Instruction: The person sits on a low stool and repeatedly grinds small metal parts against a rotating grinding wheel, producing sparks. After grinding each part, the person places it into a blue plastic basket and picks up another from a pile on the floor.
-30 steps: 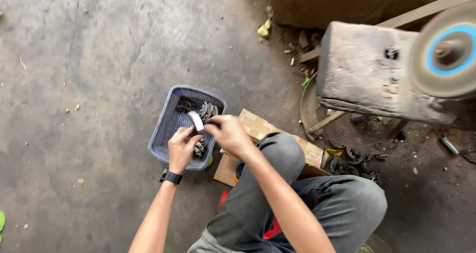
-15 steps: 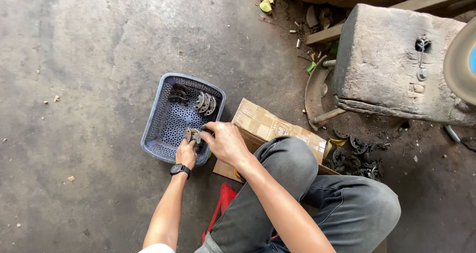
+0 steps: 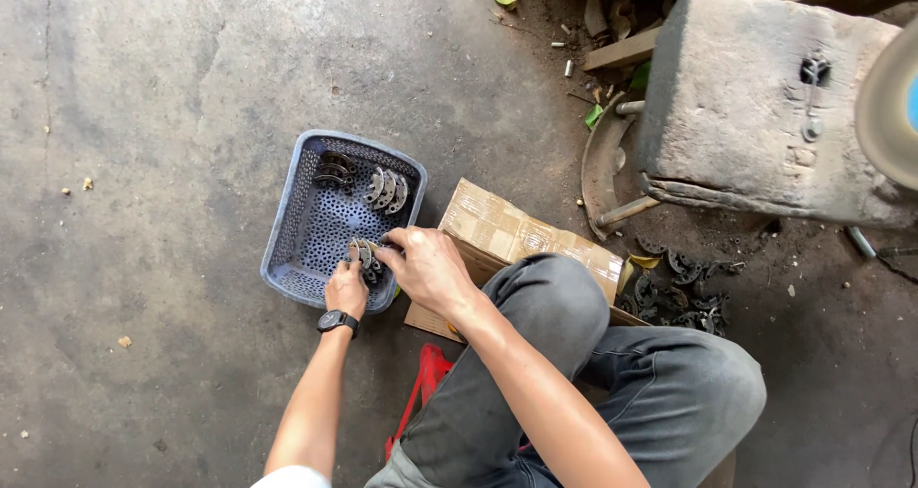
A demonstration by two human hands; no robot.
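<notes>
Both my hands meet over the near right corner of the blue basket (image 3: 292, 230), left hand (image 3: 345, 291) and right hand (image 3: 427, 270) each with its grip closed on the curved metal pieces (image 3: 364, 255), stacked on edge between them.

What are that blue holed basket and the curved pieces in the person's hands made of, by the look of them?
The blue perforated rectangular basket looks like moulded plastic: even colour, matte, regular holes, rounded rim. The curved grey crescent pieces at the left hand and right hand look like metal, dull with a faint sheen; probably steel or cast alloy, though I can't be sure.
</notes>
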